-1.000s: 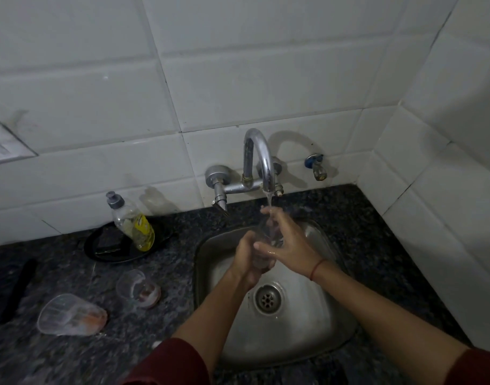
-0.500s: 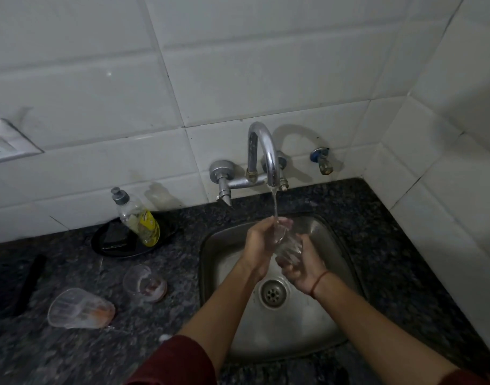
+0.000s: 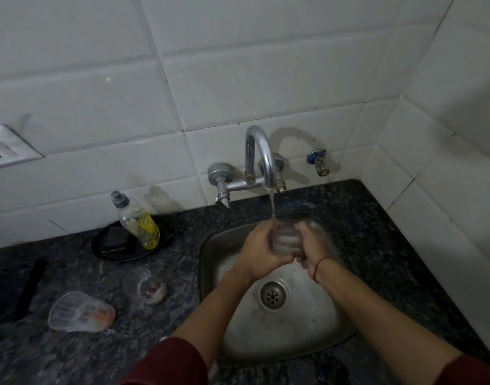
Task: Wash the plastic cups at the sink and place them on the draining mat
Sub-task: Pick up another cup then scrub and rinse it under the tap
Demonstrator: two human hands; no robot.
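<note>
the clear ribbed plastic cup [image 3: 286, 240] is showing only as a blurred band between the two sets of fingers; the left hand [image 3: 259, 250] is covering its left wall and the right hand [image 3: 310, 248] is covering its right wall, so its rim and base are not showing clearly. the right fingertips are lying behind the cup. both dark red sleeves [image 3: 166, 362] are running off the bottom edge. the white wall socket [image 3: 4, 151] is being cut by the left edge.
</note>
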